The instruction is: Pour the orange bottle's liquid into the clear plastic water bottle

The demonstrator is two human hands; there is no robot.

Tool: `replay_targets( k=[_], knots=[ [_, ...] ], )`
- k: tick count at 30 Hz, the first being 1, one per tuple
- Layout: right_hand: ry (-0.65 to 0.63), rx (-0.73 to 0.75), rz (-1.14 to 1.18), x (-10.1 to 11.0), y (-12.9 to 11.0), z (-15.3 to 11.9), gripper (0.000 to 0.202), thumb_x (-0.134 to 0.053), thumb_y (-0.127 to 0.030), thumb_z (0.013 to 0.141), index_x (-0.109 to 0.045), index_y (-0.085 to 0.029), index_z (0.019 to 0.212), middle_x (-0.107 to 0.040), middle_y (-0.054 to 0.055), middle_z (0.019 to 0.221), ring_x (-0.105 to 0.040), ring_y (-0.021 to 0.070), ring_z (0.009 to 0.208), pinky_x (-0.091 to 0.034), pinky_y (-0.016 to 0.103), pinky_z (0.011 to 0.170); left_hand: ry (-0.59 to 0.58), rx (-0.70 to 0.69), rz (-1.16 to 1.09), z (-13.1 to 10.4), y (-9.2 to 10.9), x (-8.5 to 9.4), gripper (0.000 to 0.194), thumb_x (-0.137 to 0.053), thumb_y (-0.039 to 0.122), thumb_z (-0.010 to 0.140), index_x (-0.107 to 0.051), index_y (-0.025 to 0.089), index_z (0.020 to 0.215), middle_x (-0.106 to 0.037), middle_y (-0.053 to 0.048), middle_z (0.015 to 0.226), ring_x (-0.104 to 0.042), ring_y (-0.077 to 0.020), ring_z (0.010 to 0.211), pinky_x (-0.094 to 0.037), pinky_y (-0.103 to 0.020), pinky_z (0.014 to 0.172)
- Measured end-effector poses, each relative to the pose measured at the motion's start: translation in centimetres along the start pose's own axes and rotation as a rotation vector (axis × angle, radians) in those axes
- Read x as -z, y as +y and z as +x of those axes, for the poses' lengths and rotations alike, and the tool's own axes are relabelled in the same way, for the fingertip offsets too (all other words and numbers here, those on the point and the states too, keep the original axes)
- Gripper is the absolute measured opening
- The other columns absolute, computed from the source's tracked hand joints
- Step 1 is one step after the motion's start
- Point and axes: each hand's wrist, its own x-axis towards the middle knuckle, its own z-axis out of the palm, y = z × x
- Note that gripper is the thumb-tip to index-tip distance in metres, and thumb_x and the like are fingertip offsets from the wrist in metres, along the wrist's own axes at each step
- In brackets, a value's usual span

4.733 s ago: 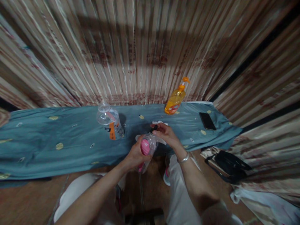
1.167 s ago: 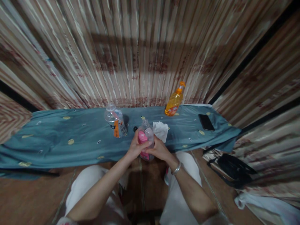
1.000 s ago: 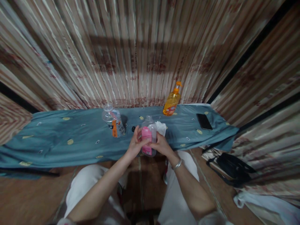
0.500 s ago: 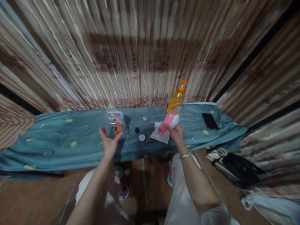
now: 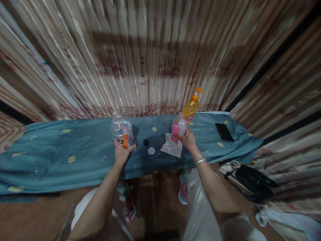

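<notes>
A wide clear plastic bottle [image 5: 122, 129] with an orange label and an uncapped neck stands at the left of the middle. My left hand [image 5: 122, 154] is closed around its lower part, thumb on the right side, fingers on the left. My right hand [image 5: 187, 139] grips a smaller clear bottle with a pink label [image 5: 176, 129], held upright over a white paper wipe [image 5: 172, 147]; whether its base touches the wipe I cannot tell. Between the two bottles lie a black cap [image 5: 146, 142] and a white round lid [image 5: 151, 151].
Behind my right hand stands a yellow pump bottle [image 5: 191, 107] with an orange pump. A black phone [image 5: 224, 132] lies farther right on the blue-green cloth [image 5: 95, 147]. Curtains [image 5: 150, 60] rise behind the table, and a black bag [image 5: 253, 182] sits below on the right.
My left hand has closed in on the wide bottle and now holds it. The pink-labelled bottle has gone from tilted to upright in my right hand.
</notes>
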Motion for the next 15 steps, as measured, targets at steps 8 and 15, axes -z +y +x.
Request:
replay_targets(
  k=[8, 15],
  knots=[
    [-0.018, -0.027, -0.033, 0.2, 2.0, -1.4, 0.054, -0.082, -0.069, 0.066, -0.064, -0.024, 0.091, -0.075, 0.001, 0.079, -0.065, 0.021, 0.07, -0.05, 0.032, 0.064, 0.128, 0.081, 0.16, -0.1, 2.5, -0.5, 0.068, -0.098, 0.034, 0.044, -0.05, 0.028, 0.092, -0.064, 0.005, 0.08, -0.068, -0.024, 0.076, -0.06, -0.046, 0.085],
    [-0.041, -0.028, -0.065, 0.8, 1.0, -2.5, 0.05, -0.08, -0.065, 0.069, -0.063, -0.024, 0.09, -0.072, 0.001, 0.074, -0.064, 0.0211, 0.067, -0.047, 0.031, 0.062, 0.039, -0.006, 0.176, -1.7, 5.3, -1.5, 0.065, -0.096, 0.037, 0.044, -0.052, 0.029, 0.091, -0.067, 0.004, 0.081, -0.069, -0.0266, 0.077, -0.058, -0.043, 0.079]
  ],
)
